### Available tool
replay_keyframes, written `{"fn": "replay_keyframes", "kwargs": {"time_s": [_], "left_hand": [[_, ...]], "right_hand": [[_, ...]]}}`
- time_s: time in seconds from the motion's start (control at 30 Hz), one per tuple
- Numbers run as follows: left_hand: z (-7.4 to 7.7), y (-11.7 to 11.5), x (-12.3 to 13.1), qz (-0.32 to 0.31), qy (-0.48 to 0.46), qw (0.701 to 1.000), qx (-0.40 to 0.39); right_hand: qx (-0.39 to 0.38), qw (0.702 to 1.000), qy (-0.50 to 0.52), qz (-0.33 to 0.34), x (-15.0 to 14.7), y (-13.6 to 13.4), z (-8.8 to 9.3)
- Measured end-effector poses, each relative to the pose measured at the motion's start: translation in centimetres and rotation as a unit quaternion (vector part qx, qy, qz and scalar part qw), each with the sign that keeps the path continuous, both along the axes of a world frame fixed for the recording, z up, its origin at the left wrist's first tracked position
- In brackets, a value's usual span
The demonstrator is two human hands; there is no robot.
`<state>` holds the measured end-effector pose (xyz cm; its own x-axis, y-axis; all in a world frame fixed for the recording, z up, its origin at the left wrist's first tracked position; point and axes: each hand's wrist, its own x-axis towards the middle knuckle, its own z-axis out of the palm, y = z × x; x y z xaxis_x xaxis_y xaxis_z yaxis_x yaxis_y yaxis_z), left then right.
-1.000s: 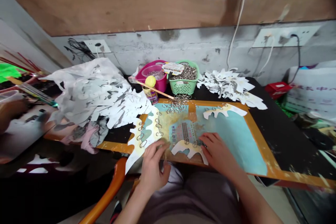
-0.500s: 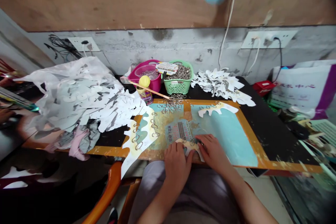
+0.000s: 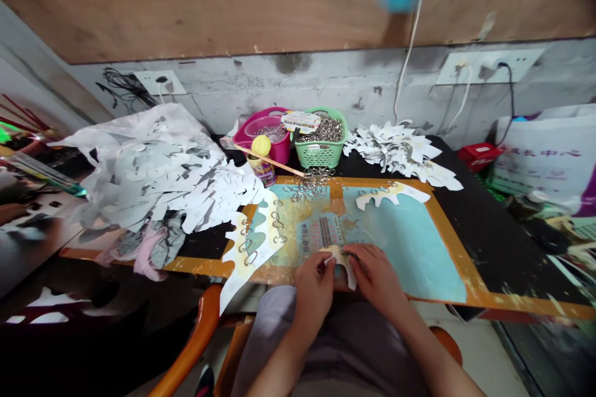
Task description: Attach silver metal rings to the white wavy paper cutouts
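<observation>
At the table's front edge, my left hand pinches the left end of a small white cut-out piece. My right hand grips the same piece at its right side, fingers closed near a metal ring on its top edge. Left of my hands, white jagged cut-outs with metal rings and yellowish smears lie partly over the edge. Another ringed cut-out rests at the back right of the light-blue sheet. Loose metal rings are heaped at the sheet's back edge.
A green basket of metal pieces, a pink basket and a yellow-topped jar with a stick stand behind. White cut-outs pile up left, more back right. A wooden chair arm is below; another person's hand shows far left.
Both hands have lifted the small piece and tilted it up, with my left fingers now pinching instead of resting over it. The view has shifted slightly.
</observation>
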<state>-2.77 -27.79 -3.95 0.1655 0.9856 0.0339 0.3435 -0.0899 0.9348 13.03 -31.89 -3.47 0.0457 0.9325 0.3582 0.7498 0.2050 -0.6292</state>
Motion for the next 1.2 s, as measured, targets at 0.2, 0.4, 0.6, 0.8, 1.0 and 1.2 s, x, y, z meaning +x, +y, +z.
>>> {"fn": "replay_keyframes", "kwargs": {"time_s": [0.2,0.4,0.6,0.8,1.0,1.2], "left_hand": [[1.2,0.0,-0.2,0.054,-0.147,0.987,-0.020],[1.8,0.3,-0.4,0.103,-0.224,0.966,-0.082],[2.0,0.4,-0.8,0.107,-0.318,0.923,-0.189],[3.0,0.2,-1.2,0.086,-0.345,0.914,-0.192],[2.8,-0.3,-0.8,0.077,-0.372,0.908,-0.179],[2.4,-1.1,-0.4,0.050,-0.406,0.897,-0.166]], "right_hand": [[-0.010,0.998,0.068,-0.008,-1.9,1.0,1.1],[0.024,0.988,0.141,-0.050,-3.7,1.2,1.4],[0.060,0.988,0.125,-0.064,-4.3,0.9,1.2],[0.087,0.987,0.112,-0.080,-4.9,0.3,1.8],[0.100,0.985,0.101,-0.100,-5.4,-0.2,2.2],[0.061,0.982,0.157,-0.087,-5.0,-0.1,3.0]]}}
